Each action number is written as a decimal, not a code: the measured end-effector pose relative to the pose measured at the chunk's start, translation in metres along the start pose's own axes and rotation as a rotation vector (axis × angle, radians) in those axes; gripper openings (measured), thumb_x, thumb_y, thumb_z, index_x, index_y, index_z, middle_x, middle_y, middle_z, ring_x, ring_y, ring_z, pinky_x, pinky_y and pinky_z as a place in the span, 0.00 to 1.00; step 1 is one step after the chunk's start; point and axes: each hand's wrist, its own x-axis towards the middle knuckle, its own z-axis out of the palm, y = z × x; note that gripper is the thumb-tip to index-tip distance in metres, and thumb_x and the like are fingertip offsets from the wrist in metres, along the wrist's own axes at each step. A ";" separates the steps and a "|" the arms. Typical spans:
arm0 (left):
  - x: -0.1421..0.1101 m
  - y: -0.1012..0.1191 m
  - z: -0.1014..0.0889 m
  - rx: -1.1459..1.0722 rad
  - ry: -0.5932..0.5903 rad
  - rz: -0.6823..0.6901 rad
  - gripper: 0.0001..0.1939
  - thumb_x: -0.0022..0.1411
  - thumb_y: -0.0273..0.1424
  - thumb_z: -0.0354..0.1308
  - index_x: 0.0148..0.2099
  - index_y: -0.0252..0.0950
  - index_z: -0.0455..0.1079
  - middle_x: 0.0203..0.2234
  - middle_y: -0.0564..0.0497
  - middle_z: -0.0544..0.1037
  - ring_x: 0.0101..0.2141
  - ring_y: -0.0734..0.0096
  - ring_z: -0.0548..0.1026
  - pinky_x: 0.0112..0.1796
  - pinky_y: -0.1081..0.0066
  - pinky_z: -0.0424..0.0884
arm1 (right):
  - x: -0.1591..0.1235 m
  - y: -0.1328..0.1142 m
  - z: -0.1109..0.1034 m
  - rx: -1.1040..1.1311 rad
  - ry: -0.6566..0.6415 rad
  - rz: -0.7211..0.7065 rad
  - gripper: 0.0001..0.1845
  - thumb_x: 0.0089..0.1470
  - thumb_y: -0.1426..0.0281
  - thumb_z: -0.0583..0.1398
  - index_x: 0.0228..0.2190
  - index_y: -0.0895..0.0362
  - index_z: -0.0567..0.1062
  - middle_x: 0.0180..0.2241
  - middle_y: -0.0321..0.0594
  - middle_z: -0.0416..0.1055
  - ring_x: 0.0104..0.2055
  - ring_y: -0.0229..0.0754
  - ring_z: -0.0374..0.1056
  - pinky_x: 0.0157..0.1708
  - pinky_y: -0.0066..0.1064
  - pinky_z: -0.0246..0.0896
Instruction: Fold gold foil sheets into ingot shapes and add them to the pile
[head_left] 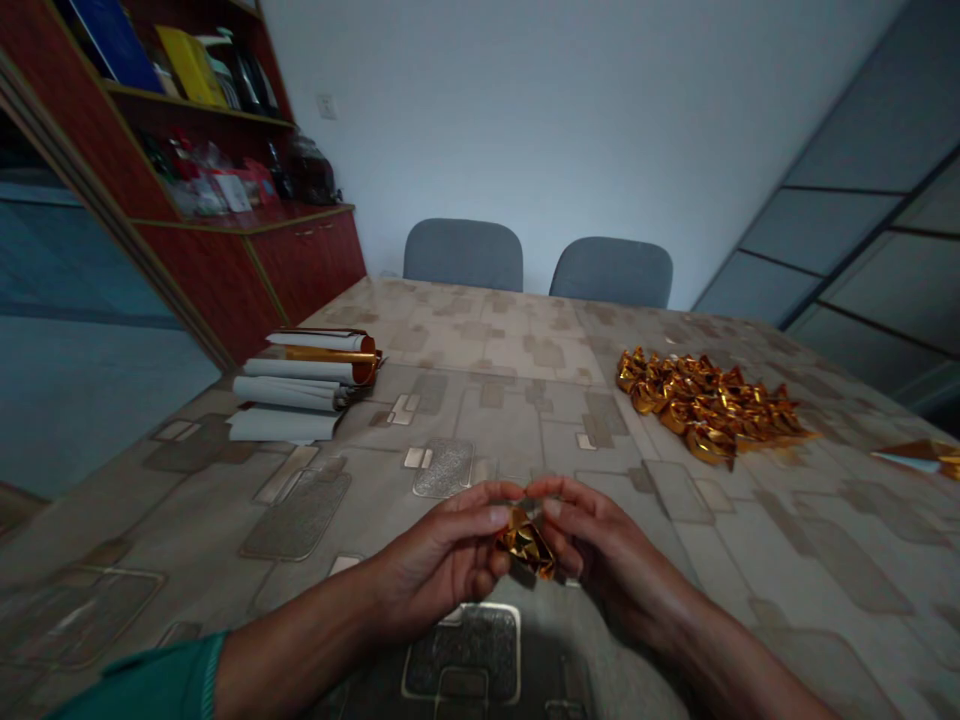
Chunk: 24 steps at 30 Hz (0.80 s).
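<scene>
My left hand and my right hand meet over the near middle of the table. Both pinch one small folded piece of shiny gold foil between fingertips and thumbs. The fingers of both hands are curled around it. A pile of several similar folded gold pieces lies to the right, farther back. A stack of curled white and gold sheets lies at the left.
A patterned beige cloth covers the table. A loose gold sheet lies at the far right edge. Two grey chairs stand behind the table. A red-brown cabinet with shelves stands at the left.
</scene>
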 end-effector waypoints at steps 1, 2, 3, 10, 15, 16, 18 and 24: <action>0.000 0.000 0.000 -0.064 0.018 0.009 0.20 0.54 0.27 0.71 0.47 0.34 0.70 0.31 0.51 0.78 0.21 0.81 0.76 0.22 0.86 0.71 | 0.000 0.000 0.000 0.034 0.050 -0.004 0.18 0.49 0.61 0.71 0.38 0.58 0.77 0.17 0.26 0.64 0.18 0.30 0.53 0.21 0.24 0.48; 0.000 0.000 0.000 -0.119 0.030 0.016 0.21 0.53 0.25 0.72 0.47 0.34 0.70 0.32 0.51 0.79 0.21 0.82 0.76 0.22 0.86 0.71 | 0.000 0.000 -0.001 0.063 0.076 0.005 0.18 0.47 0.63 0.72 0.37 0.58 0.77 0.19 0.28 0.66 0.19 0.31 0.56 0.22 0.24 0.51; 0.000 0.000 0.001 -0.164 0.035 0.021 0.21 0.53 0.24 0.72 0.48 0.34 0.70 0.33 0.51 0.79 0.22 0.81 0.77 0.22 0.86 0.71 | 0.000 0.000 0.000 0.089 0.081 0.024 0.18 0.45 0.65 0.73 0.37 0.59 0.78 0.22 0.29 0.68 0.20 0.31 0.58 0.22 0.24 0.54; -0.003 -0.009 0.004 -0.123 -0.061 0.093 0.22 0.59 0.27 0.70 0.53 0.38 0.68 0.40 0.49 0.79 0.26 0.78 0.80 0.28 0.82 0.76 | -0.006 0.000 0.006 0.151 -0.114 0.045 0.20 0.49 0.65 0.72 0.42 0.60 0.78 0.31 0.37 0.73 0.28 0.34 0.67 0.32 0.27 0.66; -0.002 -0.012 0.003 0.094 -0.132 0.122 0.24 0.59 0.29 0.70 0.56 0.41 0.69 0.46 0.48 0.77 0.38 0.66 0.82 0.37 0.73 0.76 | -0.007 0.002 0.003 0.155 -0.135 0.041 0.19 0.50 0.64 0.72 0.41 0.59 0.78 0.33 0.38 0.74 0.30 0.33 0.68 0.33 0.26 0.64; -0.002 -0.012 0.002 0.115 -0.137 0.124 0.25 0.58 0.29 0.70 0.57 0.41 0.70 0.47 0.48 0.77 0.40 0.65 0.82 0.40 0.71 0.76 | -0.007 0.002 0.002 0.149 -0.142 0.044 0.18 0.50 0.64 0.72 0.40 0.59 0.78 0.33 0.37 0.73 0.31 0.34 0.68 0.34 0.26 0.64; -0.003 -0.012 0.003 0.134 -0.152 0.129 0.26 0.57 0.29 0.71 0.58 0.42 0.70 0.48 0.47 0.77 0.43 0.65 0.80 0.46 0.68 0.73 | -0.008 0.002 0.001 0.136 -0.152 0.041 0.18 0.50 0.63 0.73 0.39 0.58 0.78 0.33 0.37 0.73 0.33 0.35 0.68 0.36 0.26 0.63; -0.003 -0.013 0.004 0.160 -0.216 0.166 0.29 0.57 0.31 0.71 0.60 0.40 0.69 0.47 0.46 0.78 0.46 0.65 0.78 0.49 0.67 0.67 | -0.007 0.000 0.002 0.125 -0.187 0.023 0.18 0.51 0.62 0.72 0.41 0.58 0.78 0.37 0.39 0.73 0.35 0.36 0.66 0.38 0.28 0.62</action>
